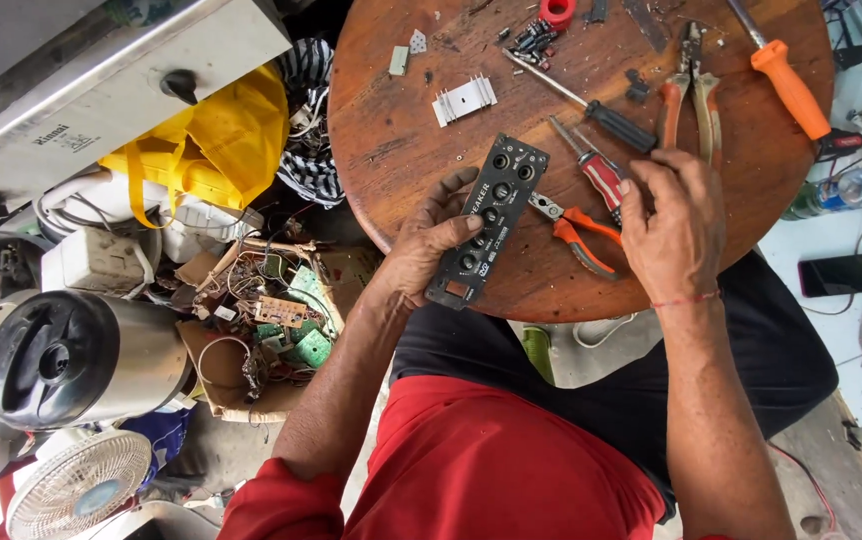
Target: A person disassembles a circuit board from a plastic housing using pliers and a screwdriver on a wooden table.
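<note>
I am watching the left hand (pixel 429 245) holding a black panel with round sockets (pixel 488 220) tilted on the round wooden surface (pixel 401 120), while the right hand (pixel 669 228) is resting its fingertips on a red-handled screwdriver (pixel 603 180) just beside orange-handled pliers (pixel 581 232).

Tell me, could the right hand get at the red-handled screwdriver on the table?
Probably yes. The right hand already rests over the red-handled screwdriver, fingers at its handle, with nothing lying between them on the round wooden table.
</note>
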